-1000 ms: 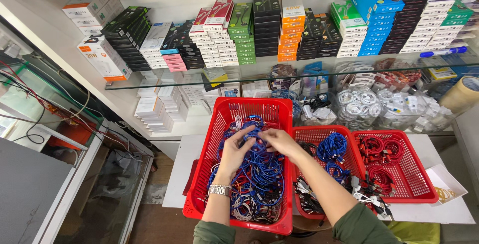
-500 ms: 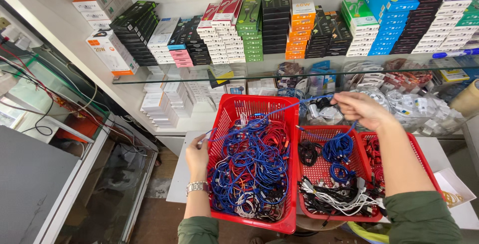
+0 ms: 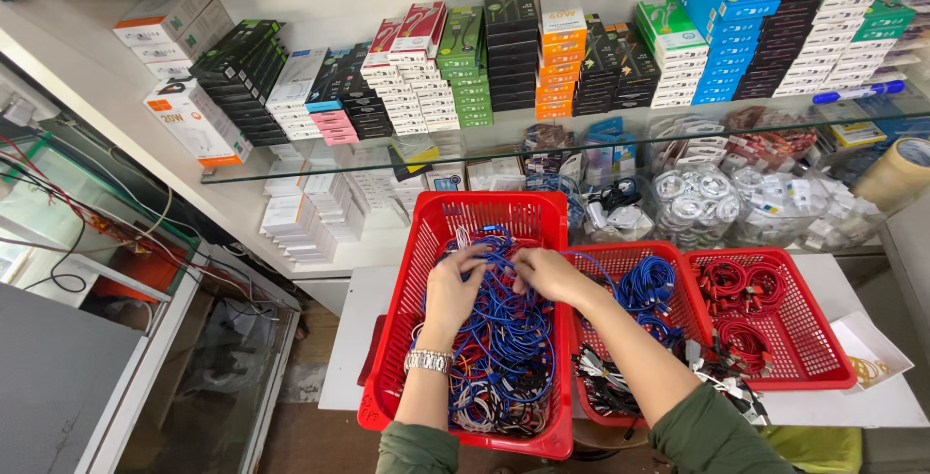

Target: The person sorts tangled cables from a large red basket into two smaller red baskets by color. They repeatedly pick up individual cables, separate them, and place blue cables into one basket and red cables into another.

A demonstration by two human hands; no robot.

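Note:
A large red basket point(image 3: 438, 211) stands on a white table and holds a tangled heap of blue cables point(image 3: 504, 338), with some white and red ones near its front. My left hand point(image 3: 453, 285), with a metal watch on the wrist, is sunk into the heap and its fingers curl round blue cables. Beside it, my right hand point(image 3: 544, 273) pinches blue cables at the top of the pile. Both hands sit in the far half of the basket, almost touching.
Two smaller red baskets lie to the right: the middle basket point(image 3: 630, 253) has blue, black and white cables, the right basket point(image 3: 823, 338) has red cables. A glass shelf point(image 3: 310, 166) with stacked coloured boxes runs behind. A small white tray point(image 3: 872, 343) sits far right.
Half a second ago my hands were spread apart, stretching a blue cable above the baskets. Both hands have come back down into the big basket's blue pile.

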